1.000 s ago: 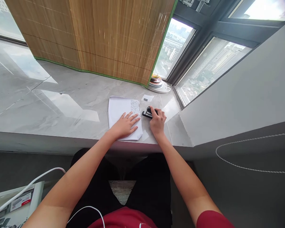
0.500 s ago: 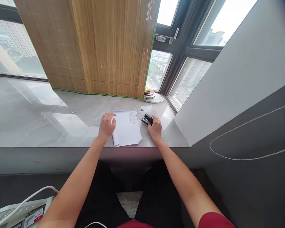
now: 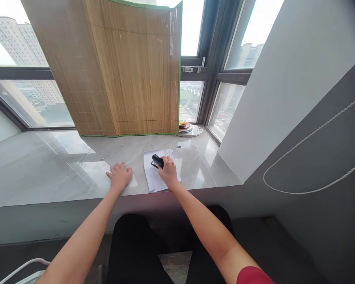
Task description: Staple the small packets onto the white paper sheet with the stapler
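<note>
One right hand (image 3: 168,172) gripped one black stapler (image 3: 157,161), shifted left over one white paper (image 3: 152,178). One left hand (image 3: 120,176), fingers spread, now rested farther left on the sill (image 3: 204,169).

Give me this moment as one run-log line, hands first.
left hand: fingers spread on ledge | right hand: gripping black stapler over white paper | farther back: bamboo blind, stacked plates

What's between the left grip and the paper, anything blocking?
Nothing visible, just a strip of sill between the left grip and the near edge of the paper. Farther over, the right grip and its black stapler cover part of the sheet.
</note>
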The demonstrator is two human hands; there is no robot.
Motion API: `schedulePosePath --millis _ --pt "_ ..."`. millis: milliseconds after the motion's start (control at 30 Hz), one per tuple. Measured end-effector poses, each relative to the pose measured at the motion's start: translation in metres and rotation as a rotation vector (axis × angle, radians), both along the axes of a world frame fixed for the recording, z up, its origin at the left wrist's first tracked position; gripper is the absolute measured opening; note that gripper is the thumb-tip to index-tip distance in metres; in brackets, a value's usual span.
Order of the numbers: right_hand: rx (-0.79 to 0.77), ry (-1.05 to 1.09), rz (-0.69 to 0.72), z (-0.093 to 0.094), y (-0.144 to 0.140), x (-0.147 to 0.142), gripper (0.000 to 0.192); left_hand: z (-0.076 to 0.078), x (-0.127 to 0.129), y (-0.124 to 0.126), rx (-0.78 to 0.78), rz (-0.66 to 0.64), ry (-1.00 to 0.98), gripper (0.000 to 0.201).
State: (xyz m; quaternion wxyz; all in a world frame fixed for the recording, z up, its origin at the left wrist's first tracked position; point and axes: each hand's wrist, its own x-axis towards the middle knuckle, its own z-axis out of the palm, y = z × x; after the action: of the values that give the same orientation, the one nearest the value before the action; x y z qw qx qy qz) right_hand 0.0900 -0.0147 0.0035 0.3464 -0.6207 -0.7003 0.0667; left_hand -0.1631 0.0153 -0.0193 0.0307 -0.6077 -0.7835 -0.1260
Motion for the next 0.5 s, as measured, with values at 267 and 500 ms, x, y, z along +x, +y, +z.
schedulePosePath --millis 267,500 --pt "-0.055 -0.039 -0.056 -0.015 -0.002 0.031 0.022 0.0 -0.003 -0.001 0.028 -0.003 0.015 0.062" --pt "-0.055 -0.008 -0.148 -0.018 -0.011 0.097 0.032 -0.003 -0.001 0.002 -0.011 -0.006 0.013 0.062"
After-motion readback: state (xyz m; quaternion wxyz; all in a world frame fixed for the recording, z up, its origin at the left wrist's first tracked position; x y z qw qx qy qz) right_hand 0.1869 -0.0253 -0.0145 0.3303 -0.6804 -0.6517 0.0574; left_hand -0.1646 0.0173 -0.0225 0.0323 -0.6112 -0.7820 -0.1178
